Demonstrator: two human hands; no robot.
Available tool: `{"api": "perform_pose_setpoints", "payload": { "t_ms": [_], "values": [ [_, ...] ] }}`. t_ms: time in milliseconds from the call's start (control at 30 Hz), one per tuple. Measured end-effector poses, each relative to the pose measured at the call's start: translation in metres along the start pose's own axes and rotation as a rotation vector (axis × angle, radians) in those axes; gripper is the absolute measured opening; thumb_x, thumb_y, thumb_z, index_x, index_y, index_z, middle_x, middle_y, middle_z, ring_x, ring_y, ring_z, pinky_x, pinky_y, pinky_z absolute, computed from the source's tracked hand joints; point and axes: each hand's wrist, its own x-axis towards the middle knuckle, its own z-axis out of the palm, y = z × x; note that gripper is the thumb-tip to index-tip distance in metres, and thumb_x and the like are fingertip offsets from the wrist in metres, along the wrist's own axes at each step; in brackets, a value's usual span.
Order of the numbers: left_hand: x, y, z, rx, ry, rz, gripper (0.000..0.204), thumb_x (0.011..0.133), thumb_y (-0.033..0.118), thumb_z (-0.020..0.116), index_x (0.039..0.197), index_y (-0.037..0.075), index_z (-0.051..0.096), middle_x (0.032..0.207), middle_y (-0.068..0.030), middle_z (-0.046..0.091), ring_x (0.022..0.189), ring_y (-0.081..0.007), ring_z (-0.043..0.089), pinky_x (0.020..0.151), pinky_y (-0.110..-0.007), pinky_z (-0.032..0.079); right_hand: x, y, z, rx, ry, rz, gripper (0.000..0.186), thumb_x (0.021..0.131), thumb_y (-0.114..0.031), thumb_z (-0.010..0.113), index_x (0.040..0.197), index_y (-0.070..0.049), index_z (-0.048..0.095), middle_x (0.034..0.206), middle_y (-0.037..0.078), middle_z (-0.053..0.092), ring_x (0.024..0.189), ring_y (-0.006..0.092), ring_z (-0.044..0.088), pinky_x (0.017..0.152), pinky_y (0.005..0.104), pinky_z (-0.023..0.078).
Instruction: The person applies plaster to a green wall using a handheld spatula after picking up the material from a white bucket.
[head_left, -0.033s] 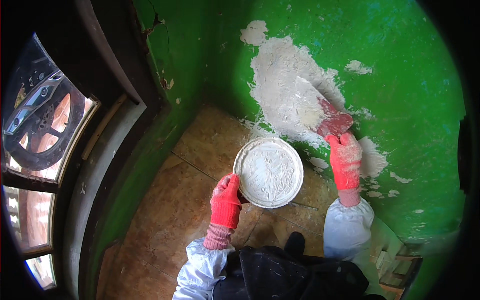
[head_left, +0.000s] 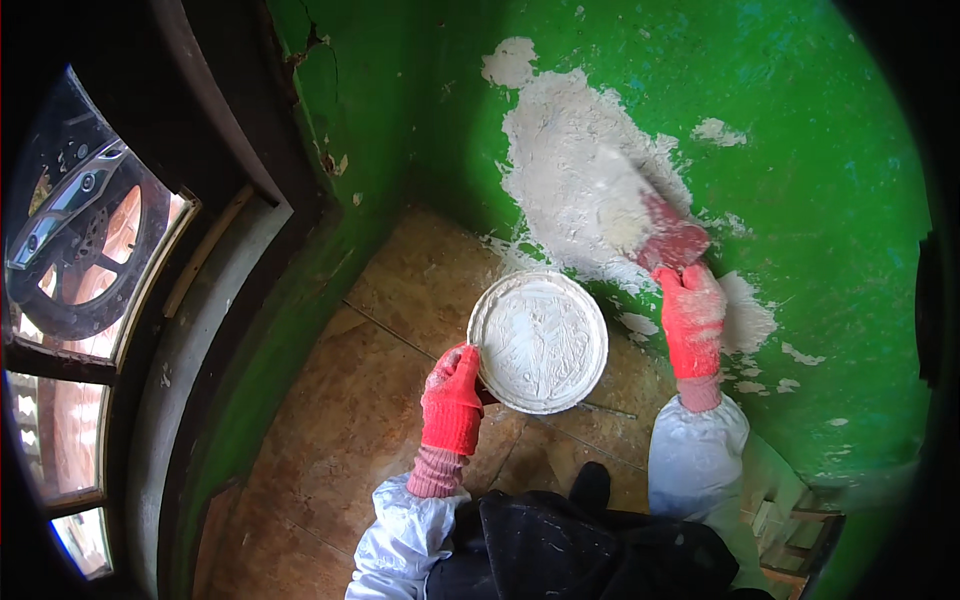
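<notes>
Green-painted walls [head_left: 820, 160] meet in a corner at the upper middle of the frame, their glossy coat chipped and cracked near the top, above a floor of worn brown tiles [head_left: 350, 400]. Across the right-hand wall spreads a rough, matte patch of white plaster [head_left: 570, 170], ragged at its edges, with smaller dabs scattered to its right and below.

At the centre of the frame, a round, shallow white pan [head_left: 538, 340] holds a layer of wet white plaster, its surface scored with curved scrape marks and its rim smeared. The person's left hand [head_left: 453, 400], in a red knitted glove with a pink cuff, is clamped on the pan's lower-left rim, holding it level above the tiles.

To the right and slightly higher, the right hand [head_left: 692, 320], in a matching glove dusted with white, is closed around the red handle of a putty knife [head_left: 640, 215]. Its flat blade, coated in plaster and blurred, lies against the white patch on the wall, angled toward the upper left.

Pale, shiny sleeves [head_left: 695, 465] rise from the lower edge, with dark clothing between them. At the left of the frame, a window [head_left: 70, 330] in a dark frame shows a wheel [head_left: 80, 240] outside.
</notes>
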Motion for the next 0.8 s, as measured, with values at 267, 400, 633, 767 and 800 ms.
{"api": "perform_pose_setpoints", "payload": {
  "t_ms": [267,400,633,767,800],
  "values": [
    [-0.002,0.015,-0.003,-0.037,0.030,0.068,0.031,0.089,0.025,0.055,0.108,0.002,0.058,0.086,-0.0050,0.062,0.065,-0.0126,0.059,0.053,-0.026,0.049,-0.042,0.005,-0.020,0.746,-0.241,0.130,0.017,0.077,0.006,0.056,0.093,0.001,0.061,0.092,0.008,0.062,0.081,0.0142,0.060,0.072,0.0254,0.049],
    [-0.008,0.018,-0.003,0.105,0.031,0.124,0.030,0.090,0.024,0.054,0.110,0.002,0.057,0.089,-0.0051,0.062,0.070,-0.0131,0.060,0.059,-0.027,0.052,-0.052,0.007,-0.015,0.792,-0.257,-0.139,0.016,0.076,-0.001,0.063,0.092,0.001,0.061,0.098,0.008,0.060,0.082,0.0139,0.058,0.073,0.0244,0.048],
    [-0.020,0.016,0.013,0.007,0.037,0.208,0.031,0.091,0.026,0.053,0.109,0.002,0.058,0.081,-0.0019,0.060,0.061,-0.0087,0.056,0.053,-0.023,0.049,-0.075,-0.003,-0.026,0.792,-0.369,0.297,0.023,0.083,-0.014,0.063,0.100,0.001,0.064,0.103,0.007,0.063,0.088,0.0117,0.059,0.081,0.0247,0.046],
    [-0.026,0.013,0.016,0.070,-0.035,0.168,0.030,0.091,0.023,0.052,0.113,0.002,0.055,0.091,-0.0053,0.063,0.072,-0.0135,0.061,0.060,-0.028,0.054,-0.075,0.001,-0.027,1.173,-0.351,0.862,0.025,0.086,-0.007,0.055,0.108,0.003,0.061,0.111,0.008,0.061,0.096,0.0132,0.058,0.083,0.0250,0.045],
    [-0.029,0.014,0.018,0.093,-0.020,0.179,0.031,0.091,0.023,0.052,0.114,0.002,0.055,0.091,-0.0052,0.063,0.072,-0.0132,0.061,0.060,-0.028,0.054,-0.077,0.008,-0.030,1.219,-0.422,0.738,0.029,0.086,-0.006,0.052,0.113,0.004,0.057,0.116,0.010,0.058,0.101,0.0142,0.057,0.086,0.0252,0.044]
  ]
}}
